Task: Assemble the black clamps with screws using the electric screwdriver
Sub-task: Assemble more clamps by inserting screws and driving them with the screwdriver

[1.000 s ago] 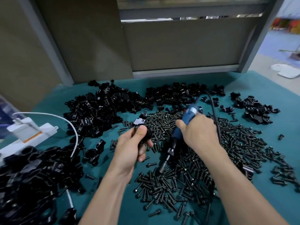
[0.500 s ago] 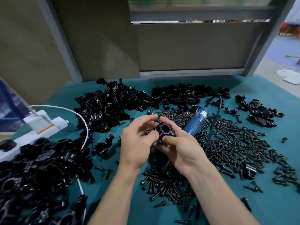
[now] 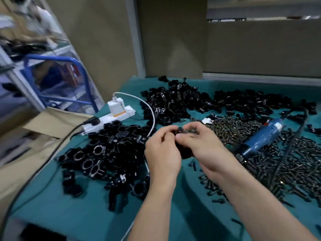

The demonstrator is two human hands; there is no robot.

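Noted from beside the bench. Both hands meet above the teal mat (image 3: 173, 216), between the heaps. The left hand (image 3: 161, 150) curls its fingers round one side of a single black clamp (image 3: 184, 133); the right hand (image 3: 203, 145) pinches the clamp's upper edge between thumb and forefingers. Most of the part is hidden by the palms and the view is smeared, so I cannot tell whether a screw sits in its hole.

The electric screwdriver (image 3: 262, 138) lies unheld on the bed of loose screws (image 3: 298, 164), just right of the right hand; its nose points toward the person and its black cord (image 3: 295, 133) loops off the far end. Judged: parked within easy reach, so the right hand can take it once a screw is started by finger.

Stock seems laid out by kind (my inference, not verified): a heap of clamp parts (image 3: 173, 103) lies at the far side of the mat; a second heap (image 3: 104, 153), with ring-shaped bodies showing, lies at the left beside the white power strip (image 3: 111, 117); the screws lie to the right, so each hand draws from its own side.

Step in hand, as I read it: fitting or aligning the clamp by hand before driving. Risks: a screw started crooked may cross-thread under power; a small clamp held only by fingertips may twist when the driver bites.
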